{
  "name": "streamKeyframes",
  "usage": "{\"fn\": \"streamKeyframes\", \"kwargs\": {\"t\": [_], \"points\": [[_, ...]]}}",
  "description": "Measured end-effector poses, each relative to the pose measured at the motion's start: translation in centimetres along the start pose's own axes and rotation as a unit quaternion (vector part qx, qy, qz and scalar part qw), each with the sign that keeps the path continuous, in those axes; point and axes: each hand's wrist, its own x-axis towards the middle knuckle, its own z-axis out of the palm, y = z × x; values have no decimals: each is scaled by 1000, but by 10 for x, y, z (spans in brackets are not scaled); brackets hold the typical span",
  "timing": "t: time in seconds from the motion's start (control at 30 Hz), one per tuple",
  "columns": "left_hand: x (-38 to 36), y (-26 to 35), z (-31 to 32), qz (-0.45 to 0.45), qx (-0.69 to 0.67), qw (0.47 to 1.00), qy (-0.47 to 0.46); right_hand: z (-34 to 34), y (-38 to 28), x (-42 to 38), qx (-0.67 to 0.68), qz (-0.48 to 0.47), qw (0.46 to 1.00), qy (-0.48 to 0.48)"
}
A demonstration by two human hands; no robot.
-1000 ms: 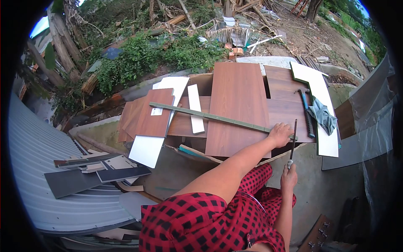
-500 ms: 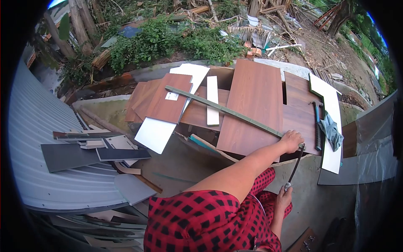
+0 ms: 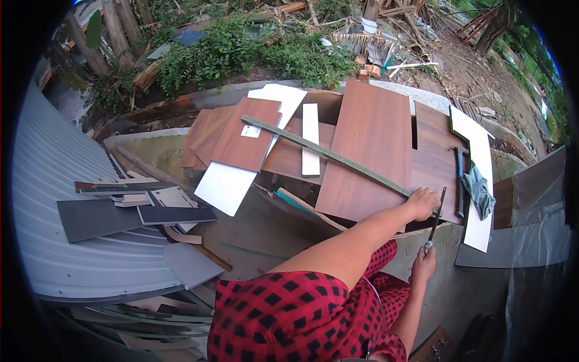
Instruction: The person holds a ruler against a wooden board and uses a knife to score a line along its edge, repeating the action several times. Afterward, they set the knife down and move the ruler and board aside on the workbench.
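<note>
Soft, shadowless daylight is falling evenly on everything — pale glare washing the white boards (image 3: 481,175) — while the fisheye lens is bending the dark-rimmed edges.

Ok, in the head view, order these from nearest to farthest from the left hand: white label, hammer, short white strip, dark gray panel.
From the left hand:
1. Hammer, just to its right
2. Short white strip, to its left
3. White label, farther left
4. Dark gray panel, far left, on corrugated metal
</note>
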Motion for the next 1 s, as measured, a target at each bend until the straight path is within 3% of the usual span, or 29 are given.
{"fn": "streamKeyframes", "kwargs": {"t": [0.17,0.5,0.8,1.0], "points": [[0,0,0,-5,11,1000,7,4,-17,35,-26,-31,999,26],[1,-3,3,27,5,999,46,-5,16,-66,-7,27,1000,-9],[1,-1,3,16,28,999,33,10,-20,39,-39,-9,999,34],[2,-1,5,39,46,998,31,4,0,-26,-13,29,1000,3]]}}
